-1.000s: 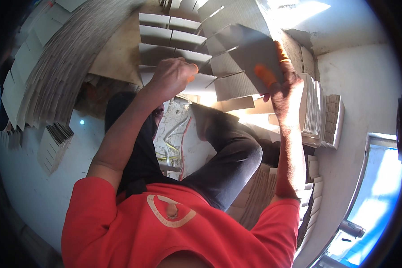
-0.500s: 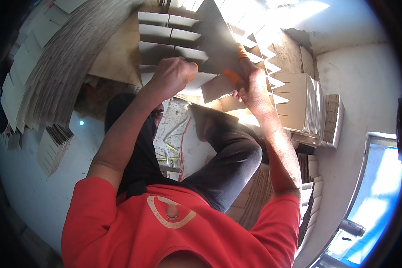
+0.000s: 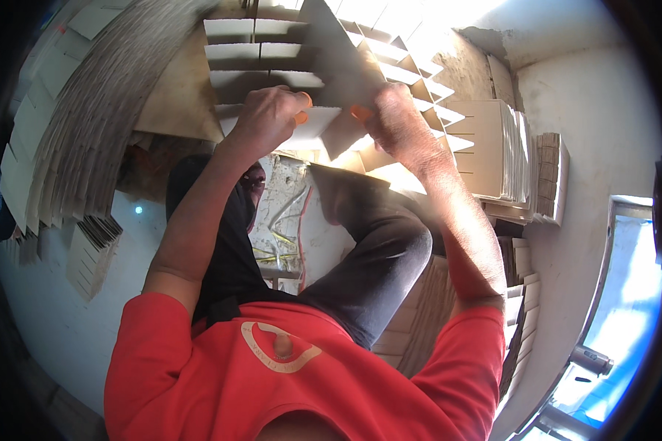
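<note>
A cardboard divider grid (image 3: 331, 55) of interlocking slotted strips stands in front of me, above my knees. My left hand (image 3: 268, 117) is closed at its near side, pinching the nearest pale cardboard strip (image 3: 312, 126). At the right end of that strip, my right hand (image 3: 401, 121) bends round the near edge of a long grey cross strip, its fingertips partly hidden. Orange finger covers (image 3: 302, 117) show on both hands. Pointed strip ends (image 3: 449, 116) stick out beyond the right hand in bright light.
Tall stacks of cardboard sheets (image 3: 103, 110) curve along the left, beside a brown panel (image 3: 180, 95). Slotted sheets (image 3: 482, 151) stand stacked at the right by the wall. A small bundle (image 3: 92, 257) lies at lower left. Coloured strands (image 3: 301, 235) lie on the floor between my legs.
My right hand has moved up and left, and its stretched fingers have curled in. The divider grid has shifted slightly left; my left hand has moved a little left and up with it.
</note>
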Demonstrator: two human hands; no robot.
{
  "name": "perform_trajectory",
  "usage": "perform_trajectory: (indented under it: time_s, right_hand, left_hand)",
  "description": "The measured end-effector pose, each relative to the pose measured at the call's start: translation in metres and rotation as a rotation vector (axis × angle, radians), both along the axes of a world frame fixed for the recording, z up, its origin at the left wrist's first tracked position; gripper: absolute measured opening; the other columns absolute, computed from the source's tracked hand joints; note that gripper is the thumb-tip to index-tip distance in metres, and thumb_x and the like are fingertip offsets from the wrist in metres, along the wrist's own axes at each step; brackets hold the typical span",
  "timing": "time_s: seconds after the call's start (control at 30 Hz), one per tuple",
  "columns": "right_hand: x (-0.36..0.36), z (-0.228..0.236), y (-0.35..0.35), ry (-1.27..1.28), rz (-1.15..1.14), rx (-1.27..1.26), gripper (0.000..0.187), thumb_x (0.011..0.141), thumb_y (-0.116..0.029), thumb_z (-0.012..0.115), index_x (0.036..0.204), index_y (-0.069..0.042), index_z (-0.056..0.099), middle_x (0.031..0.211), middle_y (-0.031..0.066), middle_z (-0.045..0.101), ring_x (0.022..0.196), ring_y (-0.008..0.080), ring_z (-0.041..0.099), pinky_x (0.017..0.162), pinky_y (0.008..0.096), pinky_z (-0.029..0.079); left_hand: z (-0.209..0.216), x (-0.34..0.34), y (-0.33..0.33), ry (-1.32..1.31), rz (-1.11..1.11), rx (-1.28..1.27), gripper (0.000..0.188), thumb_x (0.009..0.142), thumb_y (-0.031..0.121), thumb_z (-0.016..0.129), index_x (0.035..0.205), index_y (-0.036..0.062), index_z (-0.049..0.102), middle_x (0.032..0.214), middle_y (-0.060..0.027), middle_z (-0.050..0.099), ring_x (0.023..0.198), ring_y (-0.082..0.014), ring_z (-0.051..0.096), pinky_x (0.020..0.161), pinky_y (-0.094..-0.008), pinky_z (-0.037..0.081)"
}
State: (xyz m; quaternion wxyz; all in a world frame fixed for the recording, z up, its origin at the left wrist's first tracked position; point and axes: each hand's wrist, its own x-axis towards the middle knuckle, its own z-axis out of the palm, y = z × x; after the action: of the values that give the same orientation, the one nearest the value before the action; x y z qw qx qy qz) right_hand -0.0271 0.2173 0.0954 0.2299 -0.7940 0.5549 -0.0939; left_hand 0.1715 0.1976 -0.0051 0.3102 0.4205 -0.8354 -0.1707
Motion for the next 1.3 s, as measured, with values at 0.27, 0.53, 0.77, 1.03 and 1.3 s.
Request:
perform_trajectory:
  time_s: [0.27, 0.53, 0.77, 1.03, 1.3]
  right_hand:
    - [0.006, -0.024, 0.021, 0.412, 0.12, -0.208, 0.061, 0.072, 0.006, 0.058, 0.127, 0.018, 0.037, 0.075, 0.0207, 0.064, 0.074, 0.0358, 0.065, 0.066, 0.0407, 0.055]
    - [-0.12, -0.051, 0.027, 0.221, -0.356, -0.829, 0.038, 0.082, -0.005, 0.061, 0.119, -0.012, 0.058, 0.087, 0.0098, 0.066, 0.079, 0.0266, 0.062, 0.072, 0.0341, 0.052]
    - [-0.273, -0.094, 0.055, 0.948, -1.043, -0.418, 0.057, 0.077, -0.035, 0.072, 0.121, -0.006, 0.051, 0.113, 0.0148, 0.057, 0.107, 0.0309, 0.051, 0.087, 0.0486, 0.043]
    - [-0.329, -0.095, 0.059, 0.602, -1.099, -0.381, 0.047, 0.069, -0.028, 0.077, 0.102, -0.003, 0.054, 0.099, 0.0196, 0.064, 0.094, 0.0362, 0.061, 0.077, 0.0453, 0.049]
    - [-0.269, -0.027, 0.052, 0.165, -1.07, -1.09, 0.03, 0.084, -0.012, 0.068, 0.104, 0.0, 0.052, 0.091, 0.0209, 0.066, 0.077, 0.0345, 0.065, 0.07, 0.0386, 0.051]
  left_hand:
    - [0.004, -0.01, 0.005, -0.01, -0.056, -0.074, 0.016, 0.072, 0.005, 0.069, 0.087, 0.0022, 0.066, 0.076, -0.0147, 0.06, 0.072, -0.0327, 0.06, 0.065, -0.0416, 0.047]
    - [0.007, -0.007, 0.01, -0.002, -0.044, -0.114, 0.026, 0.067, 0.006, 0.075, 0.092, 0.0018, 0.068, 0.078, -0.0132, 0.063, 0.074, -0.0283, 0.061, 0.066, -0.0374, 0.049]
    - [0.012, -0.013, 0.014, 0.046, -0.032, -0.252, 0.033, 0.066, 0.009, 0.076, 0.097, 0.0008, 0.066, 0.081, -0.0122, 0.065, 0.08, -0.0285, 0.061, 0.073, -0.0377, 0.049]
    - [0.009, -0.007, 0.013, 0.005, 0.02, -0.197, 0.037, 0.065, 0.011, 0.078, 0.098, -0.0001, 0.066, 0.083, -0.0135, 0.064, 0.081, -0.0301, 0.06, 0.076, -0.039, 0.048]
    - [0.013, 0.017, 0.018, 0.004, 0.111, -0.167, 0.04, 0.063, 0.006, 0.079, 0.101, -0.0004, 0.067, 0.089, -0.0139, 0.065, 0.087, -0.0295, 0.061, 0.078, -0.0375, 0.049]
